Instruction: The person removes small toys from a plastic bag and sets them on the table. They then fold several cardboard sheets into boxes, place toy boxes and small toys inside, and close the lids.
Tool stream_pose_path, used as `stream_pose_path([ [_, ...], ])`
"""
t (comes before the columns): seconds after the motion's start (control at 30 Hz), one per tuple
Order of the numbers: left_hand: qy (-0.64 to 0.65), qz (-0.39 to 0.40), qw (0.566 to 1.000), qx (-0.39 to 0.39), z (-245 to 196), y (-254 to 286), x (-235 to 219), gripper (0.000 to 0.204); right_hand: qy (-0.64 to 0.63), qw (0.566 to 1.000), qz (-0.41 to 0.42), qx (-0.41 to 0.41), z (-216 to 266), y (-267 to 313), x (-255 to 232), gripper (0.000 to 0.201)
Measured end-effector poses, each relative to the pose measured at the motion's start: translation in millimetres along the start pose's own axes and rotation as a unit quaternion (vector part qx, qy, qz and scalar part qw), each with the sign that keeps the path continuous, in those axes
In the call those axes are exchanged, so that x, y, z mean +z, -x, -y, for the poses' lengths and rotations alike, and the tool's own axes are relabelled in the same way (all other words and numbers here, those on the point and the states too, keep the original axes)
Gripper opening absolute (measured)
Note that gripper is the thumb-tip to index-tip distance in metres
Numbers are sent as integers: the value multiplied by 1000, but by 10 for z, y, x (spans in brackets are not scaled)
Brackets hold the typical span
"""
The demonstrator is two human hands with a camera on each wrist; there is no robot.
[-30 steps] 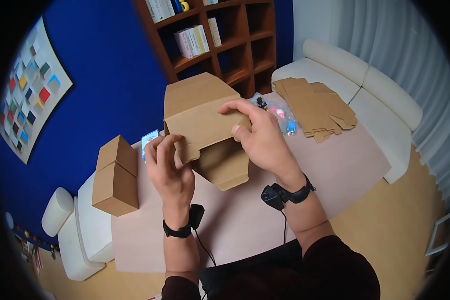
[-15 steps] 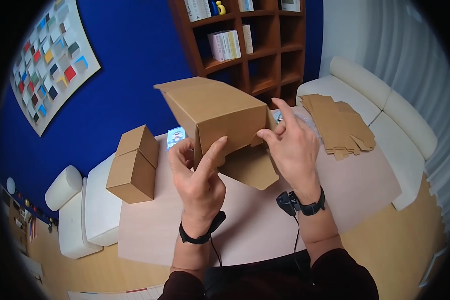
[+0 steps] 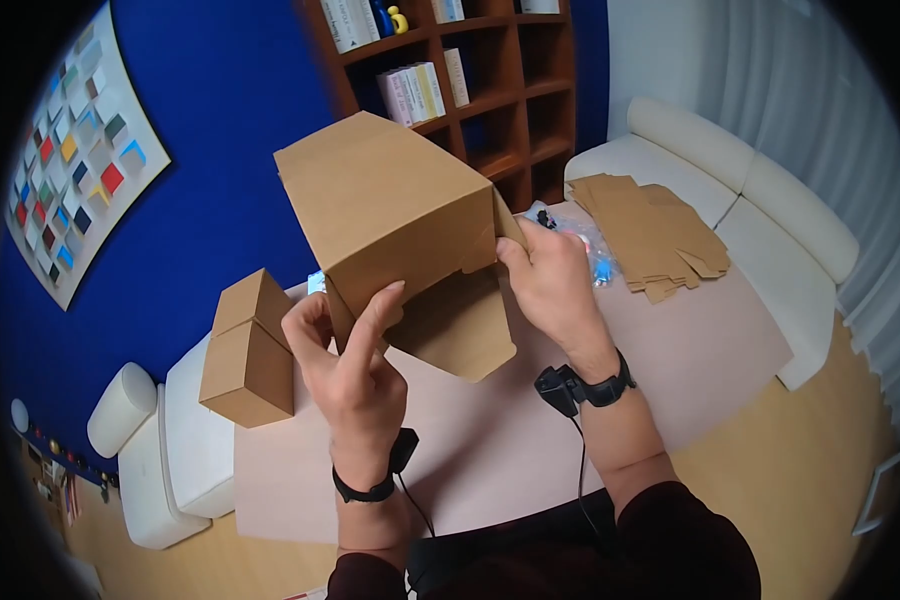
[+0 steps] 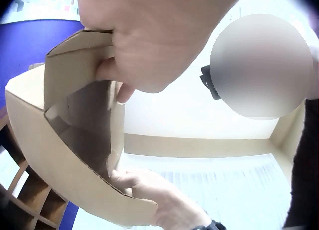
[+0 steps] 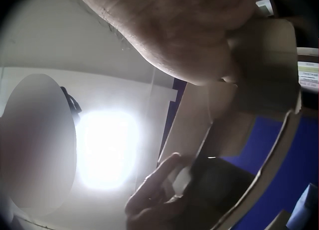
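Observation:
Both hands hold a brown cardboard box (image 3: 390, 190) up above the table, its near end open and a lower flap (image 3: 470, 345) sticking out toward the person. At the box's near left corner, the left hand (image 3: 355, 385) pinches the side flap, thumb and fingers on either side of the cardboard. The right hand (image 3: 560, 290) grips the right side flap (image 3: 507, 215) with its thumb on the near face. In the left wrist view the left hand (image 4: 144, 40) has fingers over a flap (image 4: 75, 70), and the hollow inside of the box shows.
A closed cardboard box (image 3: 250, 365) stands at the table's left. Flattened cardboard pieces (image 3: 655, 235) lie at the far right, beside a clear bag of small colourful things (image 3: 595, 250). White sofas (image 3: 700, 180) flank the pinkish table (image 3: 690, 350), and a wooden bookshelf (image 3: 490, 110) stands behind.
The box has turned so that its broad top face shows, and has shifted left over the last half second. The right hand's fingers, earlier raised off the flap, are now closed round it.

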State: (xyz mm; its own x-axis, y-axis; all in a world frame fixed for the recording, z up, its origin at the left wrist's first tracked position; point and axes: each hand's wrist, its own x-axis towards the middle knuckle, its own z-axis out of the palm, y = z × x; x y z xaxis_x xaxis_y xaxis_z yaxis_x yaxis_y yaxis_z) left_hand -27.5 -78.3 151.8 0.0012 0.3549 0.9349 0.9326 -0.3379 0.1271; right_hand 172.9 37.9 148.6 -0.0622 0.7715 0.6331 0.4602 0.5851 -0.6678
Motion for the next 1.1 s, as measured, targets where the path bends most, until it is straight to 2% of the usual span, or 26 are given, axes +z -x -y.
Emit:
stream_pose_path([
  [0.13,-8,72,997,-37,21,7,0,72,-3,1000,-5,-9,-58,12,14,16],
  [0.27,-62,121,984,-112,104,79,74,75,17,999,-8,-30,51,66,-32,14],
  [0.3,-64,137,977,-149,120,92,90,70,14,999,-12,-34,93,80,-41,14],
  [0.43,-20,137,977,-161,188,120,101,64,7,995,-66,-74,146,132,28,14],
  [0.47,25,130,978,-159,191,91,105,57,11,992,-80,-92,146,133,31,15],
  [0.6,205,178,925,-265,130,-17,-3,53,4,984,-121,-129,174,138,21,19],
  [0.73,380,209,852,-294,158,-18,-82,54,-10,987,-119,-111,212,145,5,18],
  [0.77,441,196,818,-314,150,-15,-93,57,-15,988,-113,-99,229,149,-4,18],
  [0.87,320,161,904,-234,238,6,-9,66,-37,987,-111,-110,230,145,-14,17],
  [0.97,156,78,971,-165,279,-5,76,54,-54,986,-103,-122,230,157,-20,17],
  [1.03,92,24,988,-125,303,-9,130,48,-64,985,-97,-124,249,165,-31,17],
  [1.07,55,28,993,-100,385,37,145,61,-70,985,-92,-125,256,170,-31,17],
  [1.1,96,-5,992,-82,446,69,198,72,-87,986,-87,-116,257,174,-28,16],
])
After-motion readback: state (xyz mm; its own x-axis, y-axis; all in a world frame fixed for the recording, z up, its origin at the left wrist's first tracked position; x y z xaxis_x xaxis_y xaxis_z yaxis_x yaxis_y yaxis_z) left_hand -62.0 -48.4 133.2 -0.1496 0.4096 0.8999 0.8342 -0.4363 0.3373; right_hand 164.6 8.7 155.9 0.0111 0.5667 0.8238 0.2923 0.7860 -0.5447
